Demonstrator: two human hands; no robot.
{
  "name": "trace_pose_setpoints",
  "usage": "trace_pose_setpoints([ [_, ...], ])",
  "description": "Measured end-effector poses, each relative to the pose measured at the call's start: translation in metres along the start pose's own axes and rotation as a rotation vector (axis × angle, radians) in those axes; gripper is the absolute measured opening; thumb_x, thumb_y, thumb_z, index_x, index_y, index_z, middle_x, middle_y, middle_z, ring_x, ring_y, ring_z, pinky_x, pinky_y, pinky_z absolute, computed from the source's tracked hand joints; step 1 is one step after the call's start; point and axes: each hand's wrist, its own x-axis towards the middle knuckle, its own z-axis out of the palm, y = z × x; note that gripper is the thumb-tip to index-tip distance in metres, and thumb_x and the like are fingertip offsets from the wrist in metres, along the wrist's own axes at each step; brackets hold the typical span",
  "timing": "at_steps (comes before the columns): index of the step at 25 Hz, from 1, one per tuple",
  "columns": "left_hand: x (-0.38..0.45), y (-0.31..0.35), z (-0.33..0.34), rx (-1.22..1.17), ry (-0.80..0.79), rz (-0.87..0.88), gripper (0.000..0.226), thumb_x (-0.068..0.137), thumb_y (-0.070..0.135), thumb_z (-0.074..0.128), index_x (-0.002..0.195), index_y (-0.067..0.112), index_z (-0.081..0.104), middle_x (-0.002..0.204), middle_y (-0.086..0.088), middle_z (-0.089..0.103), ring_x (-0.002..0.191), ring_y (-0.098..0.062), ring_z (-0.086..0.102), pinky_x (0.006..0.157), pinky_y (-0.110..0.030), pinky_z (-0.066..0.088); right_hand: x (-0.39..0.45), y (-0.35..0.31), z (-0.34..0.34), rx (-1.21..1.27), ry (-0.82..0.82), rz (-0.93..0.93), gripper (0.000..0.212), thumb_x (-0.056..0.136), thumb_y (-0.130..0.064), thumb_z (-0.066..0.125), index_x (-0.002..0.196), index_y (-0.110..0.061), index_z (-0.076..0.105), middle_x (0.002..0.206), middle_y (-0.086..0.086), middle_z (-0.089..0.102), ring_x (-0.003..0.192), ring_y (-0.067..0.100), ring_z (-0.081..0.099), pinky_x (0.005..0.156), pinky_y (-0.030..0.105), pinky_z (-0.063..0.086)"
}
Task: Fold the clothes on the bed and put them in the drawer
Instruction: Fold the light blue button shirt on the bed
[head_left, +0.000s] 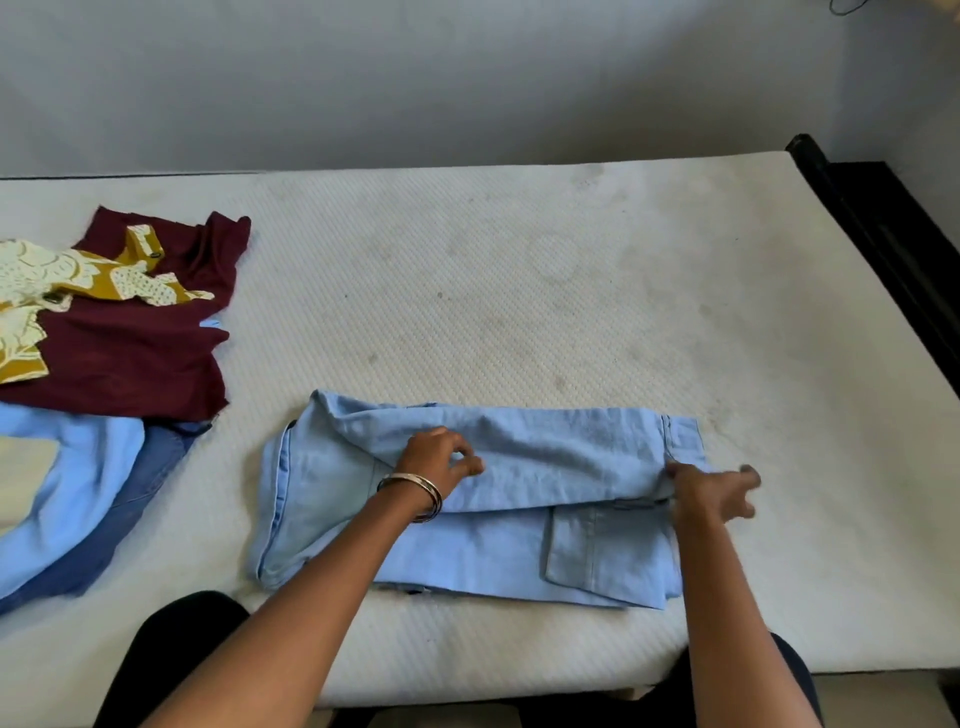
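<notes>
A light blue denim garment (545, 457) lies partly folded near the front edge of the white mattress (467, 291). Its upper part is turned down over the lower part, where a patch pocket (602, 551) shows. My left hand (441, 460), with bangles at the wrist, rests on the folded-over layer with its fingers loosely curled. At the garment's right edge is my right hand (711, 491), fingers spread and blurred; the thumb side touches the fold. No drawer is in view.
At the left of the mattress lies a pile: a maroon garment (140, 353) with a yellow-and-cream patterned piece (62, 280) on it, then a light blue garment (88, 467) over a darker blue one (135, 519). A dark bed frame (883, 228) runs along the right.
</notes>
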Motion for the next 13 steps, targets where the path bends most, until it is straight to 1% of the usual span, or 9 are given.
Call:
trace_pose_setpoints([
  [1,0.000,-0.002,-0.001,0.007,0.144,-0.004,0.026,0.085,0.035,0.070,0.100,0.014,0.071,0.112,-0.008,0.062,0.109,-0.029,0.056,0.093,-0.031,0.040,0.005,-0.002,0.000,0.117,-0.023,0.119,0.075,0.070,0.000,0.084,0.134,-0.008,0.043,0.140,0.016,0.040,0.098,0.026,0.054,0.077,0.034,0.050],
  [2,0.000,-0.002,0.001,0.075,0.216,-0.008,0.025,0.086,0.032,0.069,0.102,0.013,0.070,0.112,-0.008,0.060,0.110,-0.030,0.054,0.094,-0.031,0.039,0.013,-0.002,0.001,0.191,-0.070,0.187,0.062,0.068,0.000,0.085,0.119,-0.002,0.052,0.126,0.014,0.052,0.089,0.022,0.058,0.071,0.033,0.052],
  [3,0.000,-0.001,0.005,0.170,0.192,-0.019,0.036,0.086,0.036,0.068,0.113,0.014,0.065,0.122,-0.009,0.053,0.118,-0.030,0.048,0.099,-0.034,0.036,0.019,-0.004,-0.001,0.241,-0.113,0.211,0.045,0.067,0.002,0.084,0.102,0.000,0.055,0.110,0.010,0.058,0.078,0.019,0.058,0.064,0.031,0.052],
  [4,0.001,0.003,0.014,0.263,0.105,-0.064,0.054,0.084,0.044,0.068,0.130,0.018,0.053,0.137,-0.009,0.040,0.129,-0.031,0.036,0.106,-0.040,0.032,0.025,-0.007,-0.006,0.298,-0.155,0.196,0.035,0.069,0.007,0.081,0.092,0.000,0.055,0.101,0.009,0.061,0.072,0.017,0.059,0.062,0.028,0.050],
  [6,-0.002,0.013,0.028,0.365,-0.119,-0.191,0.094,0.078,0.056,0.068,0.151,0.033,0.013,0.157,-0.003,-0.005,0.145,-0.033,-0.001,0.111,-0.063,0.020,0.030,-0.011,-0.015,0.397,-0.236,0.095,0.036,0.072,0.016,0.073,0.102,0.003,0.058,0.108,0.014,0.064,0.080,0.018,0.065,0.067,0.023,0.052],
  [7,-0.001,0.017,0.036,0.388,-0.194,-0.215,0.106,0.076,0.058,0.069,0.150,0.041,-0.005,0.155,0.004,-0.026,0.145,-0.034,-0.019,0.107,-0.072,0.013,0.028,-0.013,-0.023,0.429,-0.261,0.033,0.042,0.073,0.020,0.069,0.110,0.004,0.058,0.110,0.015,0.063,0.084,0.018,0.065,0.069,0.022,0.053],
  [9,0.001,0.018,0.037,0.422,-0.278,-0.239,0.113,0.076,0.059,0.068,0.142,0.051,-0.023,0.145,0.011,-0.046,0.138,-0.035,-0.035,0.099,-0.080,0.010,0.021,-0.002,-0.026,0.385,-0.306,-0.041,0.037,0.072,0.024,0.067,0.098,0.000,0.060,0.102,0.013,0.061,0.084,0.020,0.061,0.067,0.024,0.054],
  [11,0.005,0.025,0.033,0.411,-0.361,-0.264,0.110,0.076,0.060,0.068,0.141,0.057,-0.021,0.145,0.011,-0.047,0.139,-0.039,-0.033,0.097,-0.082,0.011,0.021,0.014,-0.028,0.290,-0.306,-0.017,0.027,0.073,0.019,0.071,0.080,-0.005,0.060,0.090,0.009,0.062,0.083,0.023,0.060,0.062,0.027,0.055],
  [13,0.011,0.040,0.026,0.423,-0.365,-0.281,0.093,0.080,0.062,0.063,0.147,0.054,0.000,0.156,0.006,-0.027,0.145,-0.039,-0.015,0.100,-0.078,0.008,0.028,0.024,-0.024,0.206,-0.259,0.073,0.020,0.071,0.006,0.081,0.080,-0.002,0.065,0.087,0.011,0.067,0.087,0.028,0.066,0.068,0.039,0.060],
])
